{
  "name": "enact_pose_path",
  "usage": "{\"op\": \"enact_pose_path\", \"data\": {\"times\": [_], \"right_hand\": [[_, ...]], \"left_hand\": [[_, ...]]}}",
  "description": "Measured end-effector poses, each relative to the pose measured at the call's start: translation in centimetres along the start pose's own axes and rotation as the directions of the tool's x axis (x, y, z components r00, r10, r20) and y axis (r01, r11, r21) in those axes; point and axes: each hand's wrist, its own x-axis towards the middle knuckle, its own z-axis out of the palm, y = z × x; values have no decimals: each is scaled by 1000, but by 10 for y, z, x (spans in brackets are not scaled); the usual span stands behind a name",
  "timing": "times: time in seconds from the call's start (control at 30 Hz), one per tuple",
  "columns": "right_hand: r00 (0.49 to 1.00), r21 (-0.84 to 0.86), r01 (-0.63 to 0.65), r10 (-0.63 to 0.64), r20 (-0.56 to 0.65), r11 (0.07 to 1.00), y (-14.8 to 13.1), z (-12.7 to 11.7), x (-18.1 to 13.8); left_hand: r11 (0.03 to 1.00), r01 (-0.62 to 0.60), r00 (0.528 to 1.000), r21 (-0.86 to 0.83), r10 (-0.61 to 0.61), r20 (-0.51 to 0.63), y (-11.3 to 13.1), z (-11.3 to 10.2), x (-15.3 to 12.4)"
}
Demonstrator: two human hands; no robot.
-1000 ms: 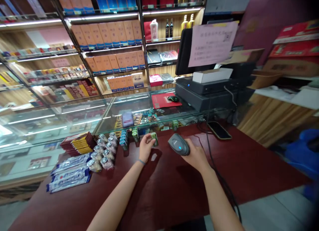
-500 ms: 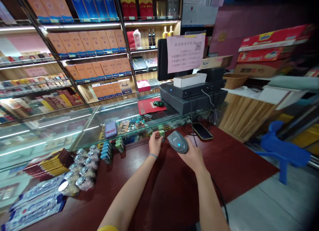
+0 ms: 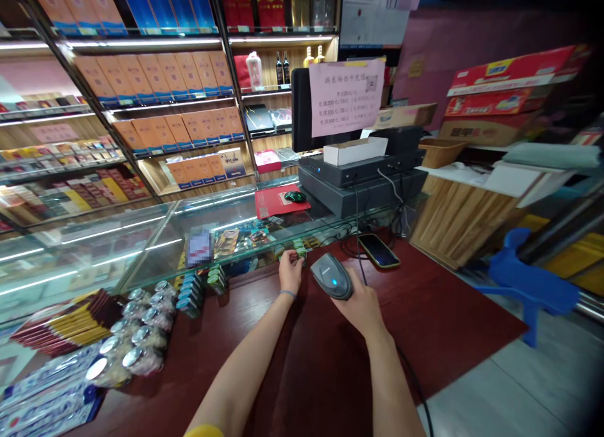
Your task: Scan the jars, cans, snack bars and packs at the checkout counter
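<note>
Dark red counter [image 3: 278,368] fills the front. On its left lie blue and white packs [image 3: 51,393], then jars with silver lids [image 3: 146,330], with blue tins [image 3: 189,295] and green tins [image 3: 216,278] past them. The right hand [image 3: 361,305] has its grip wrapped around a gray scanner [image 3: 333,276], close to a phone [image 3: 379,251]. The left hand [image 3: 291,270] has its grip pinched on a little green tin [image 3: 301,253] by the glass case [image 3: 165,226]; fingers hide most of it. Farther back, a mouse [image 3: 295,197] sits on a red mat [image 3: 268,202]. Behind, a screen [image 3: 302,110] with pink paper [image 3: 346,97] blocks some of the shelves [image 3: 189,104], which hold orange boxes [image 3: 155,77].
</note>
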Motion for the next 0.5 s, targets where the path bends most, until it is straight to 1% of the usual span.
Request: {"op": "enact_pose_path", "data": {"times": [0.17, 0.27, 0.4, 0.5], "right_hand": [[1000, 3, -6, 6, -3, 1000, 0, 1, 0], [1000, 19, -13, 13, 11, 1000, 1, 2, 0], [999, -2, -19, 19, 25, 1000, 1, 3, -1], [1000, -13, -14, 14, 23, 1000, 2, 4, -1]], "left_hand": [[996, 48, 999, -69, -46, 19, -2, 3, 2], [998, 25, 1000, -60, -24, 16, -7, 3, 3], [1000, -13, 1000, -3, 13, 28, -13, 1, 3], [1000, -16, 999, 0, 16, 37, -15, 1, 3]]}}
